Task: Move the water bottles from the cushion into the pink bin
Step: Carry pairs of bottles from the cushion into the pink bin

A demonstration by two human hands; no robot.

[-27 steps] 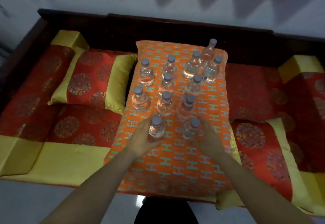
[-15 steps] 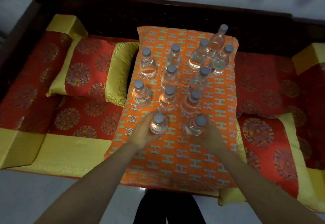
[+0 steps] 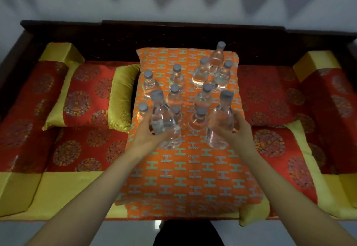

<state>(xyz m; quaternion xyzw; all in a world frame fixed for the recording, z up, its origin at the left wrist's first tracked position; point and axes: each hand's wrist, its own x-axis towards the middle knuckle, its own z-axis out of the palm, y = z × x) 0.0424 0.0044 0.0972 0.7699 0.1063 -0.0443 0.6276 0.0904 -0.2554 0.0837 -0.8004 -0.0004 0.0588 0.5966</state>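
Observation:
An orange patterned cushion (image 3: 189, 178) lies on a wooden sofa and carries several clear water bottles with grey caps. My left hand (image 3: 144, 137) grips one bottle (image 3: 164, 122) lifted off the cushion's near part. In my right hand (image 3: 236, 130) is a second bottle (image 3: 220, 122), also raised. The other bottles (image 3: 202, 72) stand upright behind them, toward the cushion's far end. No pink bin is in view.
Red and gold cushions (image 3: 85, 95) cover the sofa on both sides of the orange one. The dark wooden backrest (image 3: 173, 33) runs along the far side. Pale floor (image 3: 38, 232) shows at the near edge, with a dark shape at the bottom middle.
Both hands have lifted their bottles off the cushion and toward me. The camera view has tilted up and back a little.

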